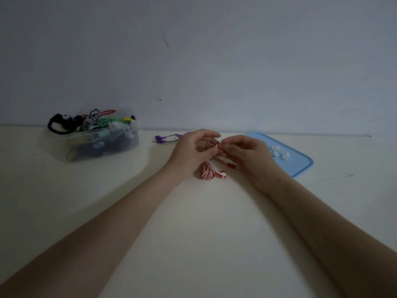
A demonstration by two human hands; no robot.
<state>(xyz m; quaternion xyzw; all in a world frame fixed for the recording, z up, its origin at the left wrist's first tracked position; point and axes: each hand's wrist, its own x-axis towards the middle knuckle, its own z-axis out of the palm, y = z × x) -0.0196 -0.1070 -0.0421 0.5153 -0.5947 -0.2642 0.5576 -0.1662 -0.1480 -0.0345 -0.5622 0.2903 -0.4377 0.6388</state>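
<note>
From my remote seat I start at the far left, where a clear plastic box (120,145) stands on the counter (193,233) against the wall, filled with a tangle of coiled earphones in black, green, striped and white. To its right, near the wall edge, a purple earphone set (164,138) lies flat, partly hidden behind the left hand (192,152). That hand hovers over the middle of the counter with its fingers (211,149) curled in, pinching a small red end of the red-and-white earphones (208,172) at the fingertips. The striped cord of those earphones hangs down from the pinch into a loose bundle that rests on the counter just below and between the two hands, one earbud with a white tip lying at the bundle's right side. The right hand (249,157) meets the left at the same spot, its thumb and forefinger pressed onto that same red end; I cannot tell exactly what sits between them. Further right, a light blue lid (299,166) lies flat, carrying a small cluster of white ear tips (278,152).
</note>
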